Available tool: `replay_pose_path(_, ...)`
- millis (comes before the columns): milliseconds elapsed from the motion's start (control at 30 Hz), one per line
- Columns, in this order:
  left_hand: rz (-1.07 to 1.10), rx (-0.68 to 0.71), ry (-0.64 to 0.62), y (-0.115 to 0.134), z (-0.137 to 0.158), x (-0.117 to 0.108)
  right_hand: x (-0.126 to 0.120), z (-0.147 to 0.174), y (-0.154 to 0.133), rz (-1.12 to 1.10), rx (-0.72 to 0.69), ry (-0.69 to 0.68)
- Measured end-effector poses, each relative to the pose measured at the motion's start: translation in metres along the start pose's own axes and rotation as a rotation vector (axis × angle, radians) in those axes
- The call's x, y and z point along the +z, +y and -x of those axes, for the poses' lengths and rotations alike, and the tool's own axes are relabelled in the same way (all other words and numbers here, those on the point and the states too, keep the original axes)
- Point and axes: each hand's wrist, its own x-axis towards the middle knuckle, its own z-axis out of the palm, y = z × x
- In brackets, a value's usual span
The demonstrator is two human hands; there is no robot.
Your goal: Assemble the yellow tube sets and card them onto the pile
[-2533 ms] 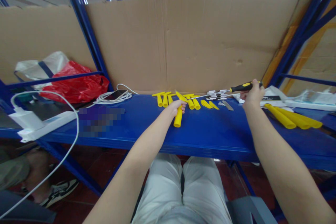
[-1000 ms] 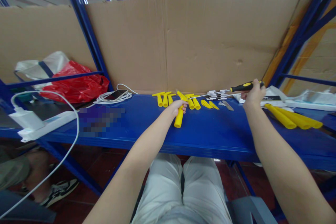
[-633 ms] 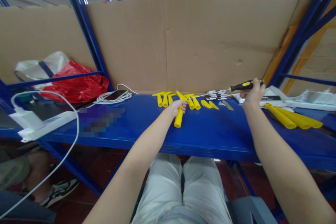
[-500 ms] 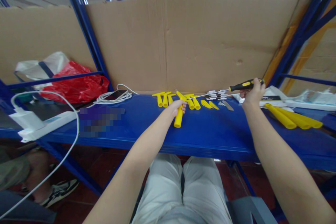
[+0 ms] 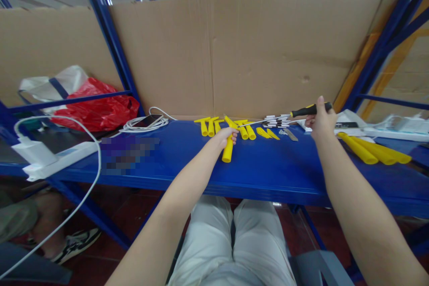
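Observation:
My left hand (image 5: 229, 137) is closed around a yellow T-shaped scraper (image 5: 227, 153), whose tubular handle points toward me. In my right hand (image 5: 323, 119) is a screwdriver with a black and yellow handle (image 5: 303, 111). Its long shaft (image 5: 268, 119) runs leftward, and the tip reaches the head of the scraper beside my left fingers; the exact contact is too small to see. Just behind my left hand stand more yellow T-shaped scrapers (image 5: 204, 128). Flat yellow pieces (image 5: 267, 133), tiny screws (image 5: 283, 132) and a metal blade (image 5: 292, 135) lie under the shaft.
Yellow tapered tubes (image 5: 372, 149) lie at the right on the blue table (image 5: 268, 170). White-and-dark small packs (image 5: 276, 121) rest against the cardboard wall (image 5: 284, 53). At the left are a power strip (image 5: 67, 158), a coiled cable (image 5: 144, 124) and a red bag (image 5: 100, 105). Another person's leg shows below.
My right hand has turned on the screwdriver handle, its fingers now raised differently, and the handle has shifted slightly left. My left hand and the scraper have stayed in place.

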Motion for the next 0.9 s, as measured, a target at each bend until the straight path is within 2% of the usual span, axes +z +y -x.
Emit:
replay_pose_path(200,-0.028,0.008,0.035,0.0,0.001,0.0002,-0.0032,-0.0029,-0.0025,0.022,0.122,-0.08)
replay_pose_path(333,-0.046,-0.01,0.073,0.0003,0.0009,0.0002,-0.0042,-0.0027,-0.0064,-0.027,0.251,-0.177)
replay_pose_path(400,-0.041,-0.011,0.086,0.0004,0.0005,0.0,-0.0041,-0.0022,-0.0071,-0.056,0.265,-0.203)
replay_pose_path(533,-0.043,0.008,0.094,0.0002,-0.0006,-0.0008,-0.0027,-0.0017,-0.0051,-0.014,0.229,-0.201)
replay_pose_path(700,-0.064,0.018,0.097,0.0,-0.0017,-0.001,0.0001,-0.0036,-0.0004,0.096,0.052,-0.061)
replay_pose_path(900,-0.054,0.016,0.093,0.0005,0.0004,-0.0001,-0.0001,-0.0024,-0.0002,0.117,0.041,-0.014)
